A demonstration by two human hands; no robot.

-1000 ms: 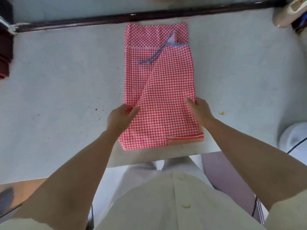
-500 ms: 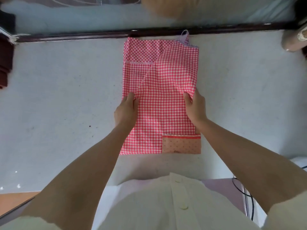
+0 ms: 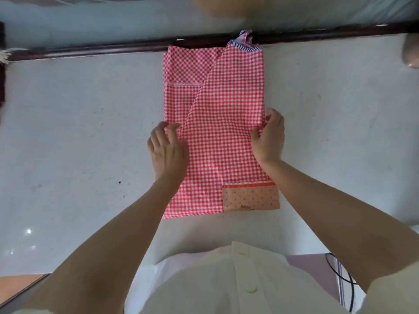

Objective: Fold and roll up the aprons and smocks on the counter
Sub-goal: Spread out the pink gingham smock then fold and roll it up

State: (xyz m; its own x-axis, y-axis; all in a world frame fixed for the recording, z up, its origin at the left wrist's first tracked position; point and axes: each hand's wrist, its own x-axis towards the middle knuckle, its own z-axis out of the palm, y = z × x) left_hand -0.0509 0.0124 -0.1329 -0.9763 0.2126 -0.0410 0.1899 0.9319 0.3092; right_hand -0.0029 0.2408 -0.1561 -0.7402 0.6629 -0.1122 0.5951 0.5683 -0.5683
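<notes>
Apron [image 3: 217, 123] lies on the counter [image 3: 79, 132], folded lengthwise into a strip. Left hand [image 3: 167, 148] and right hand [image 3: 269, 137] each pinch one side edge. Rolling not yet begun.

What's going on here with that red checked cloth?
A person is folding a red gingham apron on a pale counter. It lies folded lengthwise into a narrow strip, spotted pocket at the near end. The left hand grips its left edge, the right hand pinches its right edge, about midway. Not yet rolled.
</notes>
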